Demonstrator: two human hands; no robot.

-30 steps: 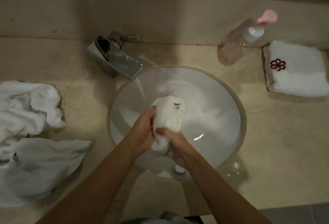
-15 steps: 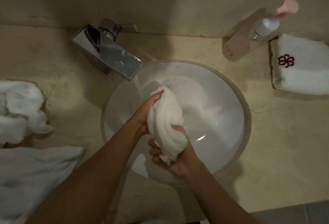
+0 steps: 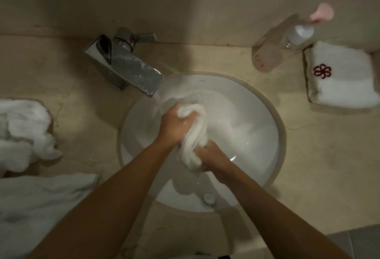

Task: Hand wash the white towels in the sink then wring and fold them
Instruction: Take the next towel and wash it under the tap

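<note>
Fingers: both sets curled tight round one wet white towel (image 3: pixel 194 135), bunched into a thick twisted rope above the basin.
Left hand (image 3: pixel 174 126): grips the upper end of the towel; knuckles up, skin wet and glossy.
Right hand (image 3: pixel 213 157): grips the lower end, thumb side toward the left hand; the towel's tail bulges out beside it.
Towel: soft terry, ridged folds, running slantwise between the two hands, held over the bowl's middle.
Sink (image 3: pixel 257 118): round white glazed bowl set under a beige stone counter (image 3: pixel 308 166); foam or bubbles near the far wall; small round drain stopper (image 3: pixel 209 198) at the near side, between the forearms.
Faucet (image 3: pixel 127 69): boxy chrome spout with a lever handle behind it, far left of the bowl; a thin stream of water falls from its lip just left of the left hand.
Left of counter: rumpled white towels (image 3: pixel 24 133) in a heap, and a flatter white cloth (image 3: pixel 41 203) nearer, partly cut off by the frame edge.
Right of counter: clear pump bottle (image 3: pixel 275 48) with pink head, pinkish liquid low inside; just beside it a folded white towel (image 3: pixel 345 86), fluffy, bearing a dark red flower emblem.
Obstruction: forearms cover the bowl's near rim.
</note>
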